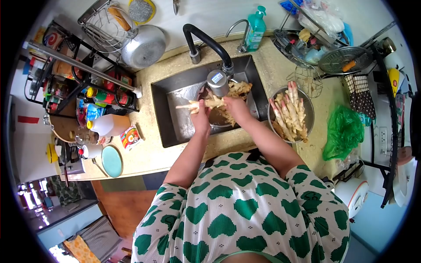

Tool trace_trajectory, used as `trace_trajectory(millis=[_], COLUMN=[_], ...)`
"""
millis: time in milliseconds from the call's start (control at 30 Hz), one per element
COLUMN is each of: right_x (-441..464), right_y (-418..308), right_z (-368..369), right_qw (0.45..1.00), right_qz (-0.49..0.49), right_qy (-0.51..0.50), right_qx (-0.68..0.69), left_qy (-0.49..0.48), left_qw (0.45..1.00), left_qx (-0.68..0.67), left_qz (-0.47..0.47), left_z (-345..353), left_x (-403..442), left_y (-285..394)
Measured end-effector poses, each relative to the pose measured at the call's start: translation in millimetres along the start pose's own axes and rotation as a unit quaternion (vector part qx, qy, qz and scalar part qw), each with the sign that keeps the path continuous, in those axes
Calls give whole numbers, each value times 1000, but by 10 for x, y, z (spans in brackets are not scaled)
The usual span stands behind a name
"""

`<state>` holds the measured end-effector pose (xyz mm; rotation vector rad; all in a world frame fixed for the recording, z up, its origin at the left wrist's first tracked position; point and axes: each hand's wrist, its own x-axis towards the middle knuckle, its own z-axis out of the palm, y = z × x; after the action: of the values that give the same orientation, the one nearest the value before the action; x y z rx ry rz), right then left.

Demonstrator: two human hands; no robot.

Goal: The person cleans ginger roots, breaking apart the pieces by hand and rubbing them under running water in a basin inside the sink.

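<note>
A pale, knobbly root with a long stem (212, 103) is held over the dark sink (175, 127), below the black faucet. My left hand (200, 118) is closed round its left part, near the stem. At its right end my right hand (237, 110) is closed on it too. Under my hands a metal bowl in the sink holds water and more roots (239, 89); the faucet head and my hands hide part of it. Right of the sink, a steel bowl (310, 115) holds several roots with pinkish stems (290, 111).
A green soap bottle (255, 33) stands behind the sink. On the right lies a green plastic bag (344, 133). A turquoise plate (112, 161), a jug (109, 125) and a rack of jars are on the left. A metal pot (144, 47) is at the back left.
</note>
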<state>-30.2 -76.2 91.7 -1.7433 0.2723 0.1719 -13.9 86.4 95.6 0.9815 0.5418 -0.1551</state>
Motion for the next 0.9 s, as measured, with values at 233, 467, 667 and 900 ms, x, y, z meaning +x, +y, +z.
trace_trajectory(millis=[233,467,667,900], right_x=[99,128,-34,-86], right_y=[-132,105,86,200], right_z=[-45,-105,-283,-390], right_qw=[917,982,997,897], right_qz=[179,75,-28,242], right_qy=[23,-31,-71,-152], right_qx=[356,169,14,337], left_qy=[-1,-65,-153,-208], left_qw=[995,982,955,932], left_qx=[-85,-130,-170,-251], left_qz=[-48,-121,-186,-162], left_z=[-14,-205,-156,-34], left_x=[132,264,258,257], left_y=[-79,-201,-169,-303])
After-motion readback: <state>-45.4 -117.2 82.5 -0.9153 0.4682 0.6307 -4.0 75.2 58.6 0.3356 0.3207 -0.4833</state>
